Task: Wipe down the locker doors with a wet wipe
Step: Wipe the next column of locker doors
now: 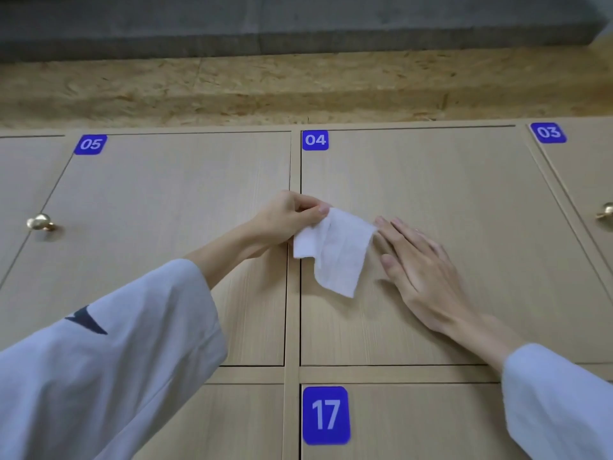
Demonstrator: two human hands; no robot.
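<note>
Door 04 (447, 180) fills your reach, with door 05 (159, 200) to its left and its brass knob (40, 222) well clear. Your right hand (421, 263) lies flat on door 04, fingers straight. Your left hand (288, 215) pinches one corner of the wet wipe (335, 250), which hangs crumpled over the seam. Held so thinly, it may slip free or bunch, wiping only a narrow streak.

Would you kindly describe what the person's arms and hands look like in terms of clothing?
Both arms wear loose, wide sleeves of pale grey-blue cloth, pushed back to bare the forearms. The left sleeve carries a dark pointed marking; the right sleeve looks plain. The left hand and right hand are bare: no gloves, rings or watch show.
</note>
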